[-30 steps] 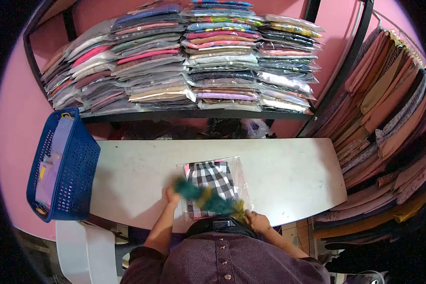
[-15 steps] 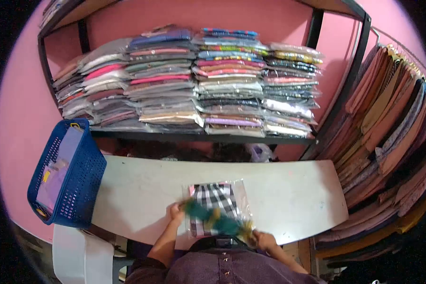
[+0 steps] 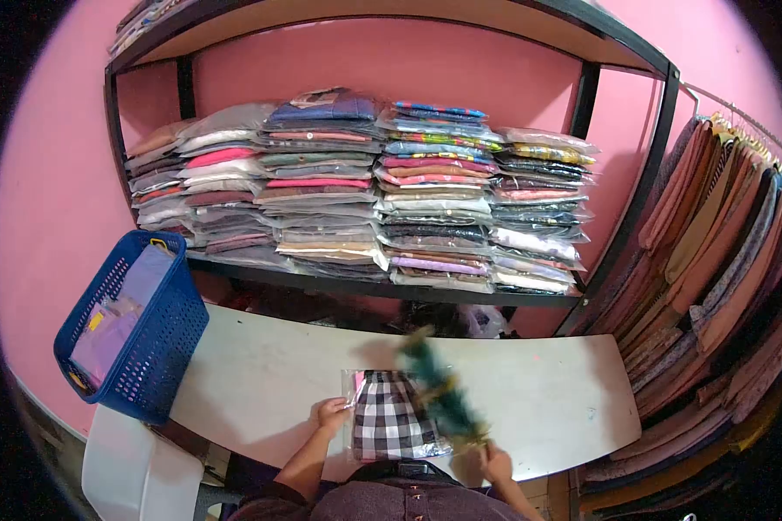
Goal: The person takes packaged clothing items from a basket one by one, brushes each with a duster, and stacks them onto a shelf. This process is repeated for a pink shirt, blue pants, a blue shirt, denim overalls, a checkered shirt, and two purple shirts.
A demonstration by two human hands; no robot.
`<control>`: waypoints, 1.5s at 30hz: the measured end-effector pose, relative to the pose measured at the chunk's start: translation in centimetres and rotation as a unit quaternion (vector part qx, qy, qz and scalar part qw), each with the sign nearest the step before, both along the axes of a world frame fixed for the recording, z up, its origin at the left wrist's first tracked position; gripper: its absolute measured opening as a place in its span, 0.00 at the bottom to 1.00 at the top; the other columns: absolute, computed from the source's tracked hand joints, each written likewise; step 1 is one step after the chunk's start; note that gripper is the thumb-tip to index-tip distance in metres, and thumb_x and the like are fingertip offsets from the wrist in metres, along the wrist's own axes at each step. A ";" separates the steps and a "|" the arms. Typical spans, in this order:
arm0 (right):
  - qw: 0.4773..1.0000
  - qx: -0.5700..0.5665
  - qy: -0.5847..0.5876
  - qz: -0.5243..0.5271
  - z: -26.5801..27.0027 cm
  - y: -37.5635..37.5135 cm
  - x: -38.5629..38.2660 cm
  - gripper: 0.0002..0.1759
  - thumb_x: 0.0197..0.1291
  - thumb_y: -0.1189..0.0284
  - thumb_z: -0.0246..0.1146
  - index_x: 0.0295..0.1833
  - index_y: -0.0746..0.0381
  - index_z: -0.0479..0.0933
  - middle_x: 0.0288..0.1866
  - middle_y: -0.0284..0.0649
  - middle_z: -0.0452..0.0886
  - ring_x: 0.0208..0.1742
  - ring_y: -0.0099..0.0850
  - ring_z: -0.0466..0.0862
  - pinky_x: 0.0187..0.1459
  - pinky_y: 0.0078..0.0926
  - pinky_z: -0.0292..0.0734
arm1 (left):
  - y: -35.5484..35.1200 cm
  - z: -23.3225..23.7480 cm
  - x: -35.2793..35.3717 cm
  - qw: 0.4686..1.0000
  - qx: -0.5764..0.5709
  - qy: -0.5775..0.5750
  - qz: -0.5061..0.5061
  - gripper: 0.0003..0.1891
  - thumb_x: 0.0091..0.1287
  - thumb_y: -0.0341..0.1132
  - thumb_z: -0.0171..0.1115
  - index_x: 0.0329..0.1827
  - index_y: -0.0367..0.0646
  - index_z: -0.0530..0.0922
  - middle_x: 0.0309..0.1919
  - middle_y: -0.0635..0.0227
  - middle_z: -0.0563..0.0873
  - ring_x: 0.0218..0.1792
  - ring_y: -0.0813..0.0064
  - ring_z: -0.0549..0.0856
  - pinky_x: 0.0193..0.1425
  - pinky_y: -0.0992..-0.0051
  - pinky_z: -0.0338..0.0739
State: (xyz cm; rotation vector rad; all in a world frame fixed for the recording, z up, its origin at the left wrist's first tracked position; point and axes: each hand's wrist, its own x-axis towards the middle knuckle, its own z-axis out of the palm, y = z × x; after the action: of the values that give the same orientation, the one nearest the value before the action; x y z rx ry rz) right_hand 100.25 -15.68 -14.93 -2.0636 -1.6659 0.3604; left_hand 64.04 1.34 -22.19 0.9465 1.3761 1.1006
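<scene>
Swung the far end of the green bundle [image 3: 443, 386] off to the right, away from the left hand [image 3: 331, 413], in the head view. Let go of it with that hand and took hold of the left edge of the clear bag [image 3: 350, 427]. Pinched that edge between fingers and thumb. Kept the right hand [image 3: 497, 462] closed tight around the near end of the green bundle, with its other end slanting up and left from there. Looked dark green with yellow bits, but too blurry to name. Held partly over the right side of the clear bag; could not tell if touching.

Had the checked cloth [image 3: 389, 425], all black and white squares, flat inside the clear bag, just right of the left hand and left of the right hand. Showed a bit of pink at its far left corner. Rested on the white table [image 3: 547, 391] under both hands.

Had the blue basket [image 3: 152, 360] with purple clothes [image 3: 113, 339] inside, well left of the left hand, and a white chair [image 3: 135, 451] lower down on that side. Showed piles of bagged clothes [image 3: 322, 208] on a shelf [image 3: 322, 280] past both hands, and hanging clothes [image 3: 712, 234] far right of the right hand.
</scene>
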 end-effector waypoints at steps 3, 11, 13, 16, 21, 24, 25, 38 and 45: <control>0.976 -0.164 -0.056 0.135 0.1 -1.0 -1.9 0.17 0.59 0.54 0.44 0.41 0.56 0.66 0.28 0.51 0.77 0.32 0.51 0.77 0.32 0.46 0.71 | 0.4 -0.9 -0.2 0.999 -0.002 -0.032 0.012 0.20 0.51 0.22 0.63 0.48 0.32 0.71 0.39 0.60 0.80 0.38 0.74 0.79 0.43 0.79 0.75; 0.974 -0.082 -0.042 -0.207 -0.9 0.7 2.7 0.22 0.57 0.54 0.47 0.39 0.64 0.68 0.26 0.54 0.77 0.30 0.52 0.77 0.31 0.47 0.72 | 0.2 0.0 0.2 0.999 -0.038 -0.013 0.020 0.24 0.49 0.25 0.66 0.51 0.31 0.69 0.40 0.60 0.80 0.39 0.73 0.79 0.43 0.79 0.74; 0.966 -0.139 -0.009 -0.218 -1.6 0.2 4.7 0.19 0.55 0.57 0.52 0.45 0.59 0.67 0.35 0.52 0.77 0.38 0.50 0.76 0.36 0.47 0.71 | 0.3 0.3 0.2 0.999 -0.038 -0.027 0.009 0.24 0.49 0.27 0.66 0.51 0.32 0.70 0.40 0.62 0.80 0.39 0.74 0.79 0.44 0.79 0.73; 0.964 -0.131 -0.107 -0.204 -2.2 -0.6 4.1 0.19 0.52 0.62 0.55 0.49 0.59 0.67 0.46 0.54 0.71 0.47 0.50 0.71 0.41 0.46 0.69 | 0.3 1.1 0.8 0.999 -0.028 -0.033 -0.019 0.22 0.49 0.29 0.67 0.48 0.34 0.72 0.37 0.65 0.81 0.38 0.76 0.78 0.43 0.80 0.72; 0.990 0.095 0.081 0.065 -3.8 -0.1 -0.7 0.34 0.40 0.74 0.62 0.57 0.64 0.59 0.49 0.54 0.65 0.49 0.50 0.66 0.51 0.43 0.63 | -1.1 3.1 2.8 0.998 -0.036 -0.036 -0.045 0.13 0.48 0.28 0.68 0.36 0.38 0.77 0.28 0.73 0.80 0.29 0.81 0.77 0.34 0.80 0.71; 0.990 0.092 0.086 0.062 -6.0 1.6 -2.4 0.35 0.42 0.66 0.65 0.56 0.66 0.61 0.45 0.56 0.67 0.46 0.51 0.68 0.49 0.41 0.65 | -1.4 2.2 3.4 0.995 -0.048 -0.085 -0.013 0.06 0.50 0.31 0.67 0.28 0.43 0.78 0.26 0.77 0.78 0.30 0.82 0.74 0.36 0.81 0.69; 0.989 0.124 0.065 0.048 -6.2 2.0 -2.7 0.34 0.42 0.65 0.66 0.55 0.66 0.62 0.41 0.55 0.71 0.42 0.49 0.72 0.46 0.39 0.68 | -0.9 0.7 3.2 0.999 -0.012 -0.039 -0.014 0.06 0.50 0.31 0.66 0.29 0.43 0.77 0.27 0.77 0.78 0.31 0.83 0.74 0.37 0.81 0.69; 0.842 -0.049 0.532 -0.077 -4.7 3.4 -5.7 0.17 0.48 0.82 0.61 0.47 0.69 0.71 0.30 0.40 0.80 0.29 0.25 0.79 0.30 0.20 0.74 | -4.4 2.8 3.2 0.985 -0.015 -0.174 -0.016 0.13 0.55 0.22 0.58 0.45 0.40 0.74 0.38 0.73 0.79 0.39 0.81 0.76 0.44 0.79 0.72; 0.839 -0.037 0.543 -0.031 -2.3 4.4 -9.3 0.19 0.49 0.85 0.56 0.50 0.64 0.72 0.27 0.36 0.79 0.26 0.20 0.76 0.27 0.15 0.72 | -2.7 6.6 1.6 0.991 0.067 -0.079 -0.080 0.15 0.58 0.24 0.56 0.49 0.36 0.72 0.42 0.69 0.79 0.43 0.80 0.77 0.48 0.79 0.70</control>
State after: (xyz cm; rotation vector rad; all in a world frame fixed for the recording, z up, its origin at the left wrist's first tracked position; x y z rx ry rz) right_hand 90.97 -11.27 -17.27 -1.4166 -0.8595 1.2888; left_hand 65.64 -1.36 -15.58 1.0238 1.0897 1.1312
